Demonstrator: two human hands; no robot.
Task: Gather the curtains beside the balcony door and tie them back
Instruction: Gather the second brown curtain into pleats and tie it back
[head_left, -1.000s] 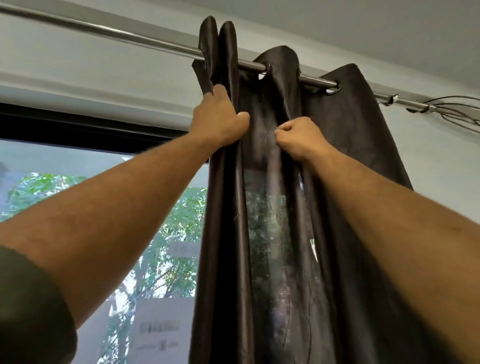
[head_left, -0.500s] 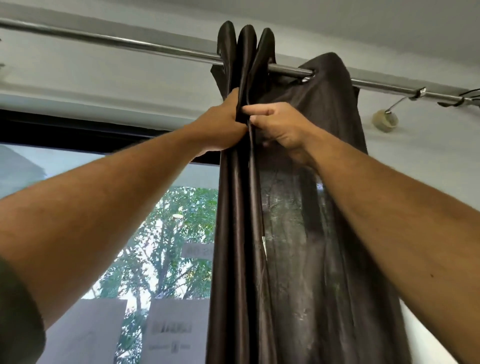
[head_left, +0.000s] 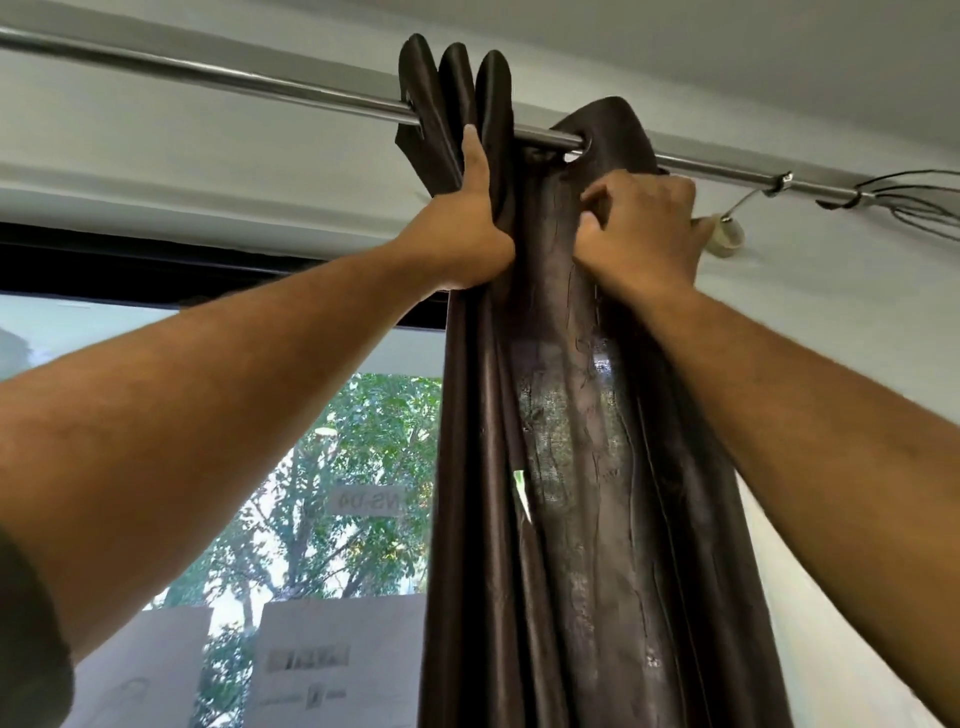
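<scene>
Head view shows the dark brown satin eyelet curtain (head_left: 571, 441) hanging from the long silver metal curtain rod (head_left: 208, 78), its three left folds bunched just below the rod in the grip of the left hand (head_left: 462, 228), while the right hand (head_left: 639, 228) pinches the next fold just under the rod. The gathering step looks under way; next, I judge, that last fold must slide left along the rod to join the bunch, before any tying

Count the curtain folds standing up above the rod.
4: three bunched folds side by side above the left hand, and one wider fold above the right hand. More may be hidden behind.
</scene>
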